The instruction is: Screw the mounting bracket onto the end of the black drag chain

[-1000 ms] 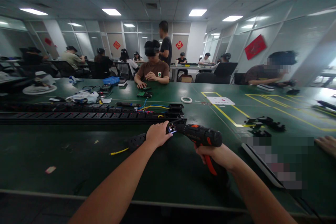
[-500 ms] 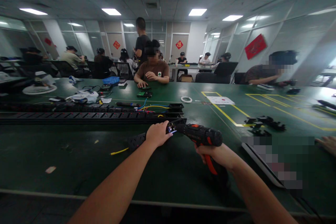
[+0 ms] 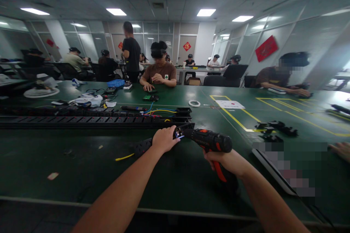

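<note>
My left hand (image 3: 164, 139) is wrapped over a dark socket strip (image 3: 143, 146), whose bare end shows metal parts just past my fingers. A yellow wire (image 3: 124, 157) sticks out from the strip's left end. In my right hand (image 3: 222, 159) is a black and orange cordless drill (image 3: 209, 139), gripped by its handle. The drill's nose points left and meets the strip's end beside my left fingers. Its very tip is too small to make out. Long black power strips (image 3: 95, 121) lie just beyond my hands, with coloured wires (image 3: 160, 112) at their right end.
Black brackets (image 3: 276, 129) lie in a heap at the right, near a flat blurred device (image 3: 276, 171). Farther back are a roll of tape (image 3: 194, 103), a paper sheet (image 3: 229, 104) and a blue basket (image 3: 116, 83). A co-worker (image 3: 158, 67) sits across the table.
My hands, the drill and the strip stay where they were. In the background a standing person has moved left. The co-worker at the right has shifted an arm.
</note>
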`<action>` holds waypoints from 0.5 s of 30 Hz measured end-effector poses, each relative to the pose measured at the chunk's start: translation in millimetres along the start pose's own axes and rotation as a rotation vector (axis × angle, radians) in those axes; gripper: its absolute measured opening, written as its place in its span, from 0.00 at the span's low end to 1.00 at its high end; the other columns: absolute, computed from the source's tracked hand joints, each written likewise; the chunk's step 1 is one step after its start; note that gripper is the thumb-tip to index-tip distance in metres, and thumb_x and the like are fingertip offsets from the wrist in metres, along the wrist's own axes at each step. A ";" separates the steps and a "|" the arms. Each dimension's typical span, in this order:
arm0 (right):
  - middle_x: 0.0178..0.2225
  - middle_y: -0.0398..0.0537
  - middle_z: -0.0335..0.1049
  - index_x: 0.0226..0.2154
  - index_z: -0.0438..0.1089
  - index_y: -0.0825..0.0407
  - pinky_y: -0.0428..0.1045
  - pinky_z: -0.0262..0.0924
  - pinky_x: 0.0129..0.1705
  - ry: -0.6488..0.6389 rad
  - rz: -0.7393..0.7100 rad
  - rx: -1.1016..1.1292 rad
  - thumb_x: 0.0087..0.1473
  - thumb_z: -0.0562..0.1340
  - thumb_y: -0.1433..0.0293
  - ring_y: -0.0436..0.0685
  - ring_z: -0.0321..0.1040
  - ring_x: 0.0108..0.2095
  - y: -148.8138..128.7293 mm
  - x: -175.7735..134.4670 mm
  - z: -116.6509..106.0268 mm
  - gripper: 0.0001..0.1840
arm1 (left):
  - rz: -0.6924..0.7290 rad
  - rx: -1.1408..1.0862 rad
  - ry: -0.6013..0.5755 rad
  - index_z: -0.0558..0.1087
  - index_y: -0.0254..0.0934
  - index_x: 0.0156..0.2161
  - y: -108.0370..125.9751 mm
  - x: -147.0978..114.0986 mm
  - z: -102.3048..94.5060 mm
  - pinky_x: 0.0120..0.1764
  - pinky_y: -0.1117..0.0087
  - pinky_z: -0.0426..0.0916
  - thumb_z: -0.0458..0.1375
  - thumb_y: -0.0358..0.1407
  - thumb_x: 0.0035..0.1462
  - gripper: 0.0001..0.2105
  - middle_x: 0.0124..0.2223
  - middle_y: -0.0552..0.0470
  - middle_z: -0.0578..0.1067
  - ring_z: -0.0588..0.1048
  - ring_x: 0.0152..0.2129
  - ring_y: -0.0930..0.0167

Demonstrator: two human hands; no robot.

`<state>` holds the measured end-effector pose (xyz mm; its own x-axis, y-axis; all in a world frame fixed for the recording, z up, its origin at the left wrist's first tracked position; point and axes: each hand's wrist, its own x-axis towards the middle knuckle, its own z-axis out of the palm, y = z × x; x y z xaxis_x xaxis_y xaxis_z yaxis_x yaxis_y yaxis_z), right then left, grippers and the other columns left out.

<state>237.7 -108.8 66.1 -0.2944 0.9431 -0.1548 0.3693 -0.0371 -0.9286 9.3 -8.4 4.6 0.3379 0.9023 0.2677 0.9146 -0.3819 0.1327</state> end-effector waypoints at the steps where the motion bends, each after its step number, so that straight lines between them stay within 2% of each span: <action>1: 0.18 0.39 0.64 0.25 0.66 0.53 0.46 0.59 0.23 -0.002 0.001 -0.002 0.43 0.59 0.73 0.51 0.63 0.20 -0.2 -0.1 0.0 0.02 | -0.002 -0.001 -0.002 0.60 0.42 0.59 0.0 0.0 -0.2 0.43 0.62 0.65 0.54 0.52 0.56 0.28 0.49 0.47 0.75 0.73 0.44 0.60; 15: 0.19 0.38 0.64 0.34 0.67 0.54 0.46 0.58 0.23 0.012 0.059 0.016 0.44 0.60 0.72 0.51 0.64 0.20 3.5 2.4 1.4 0.11 | -0.006 0.018 -0.013 0.59 0.43 0.59 0.5 0.1 1.0 0.44 0.63 0.64 0.53 0.53 0.57 0.29 0.49 0.45 0.75 0.73 0.45 0.60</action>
<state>237.1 -107.1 62.0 -0.2615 0.9430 -0.2056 0.3715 -0.0983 -0.9232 10.0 -8.3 3.7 0.3352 0.9071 0.2545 0.9204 -0.3730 0.1174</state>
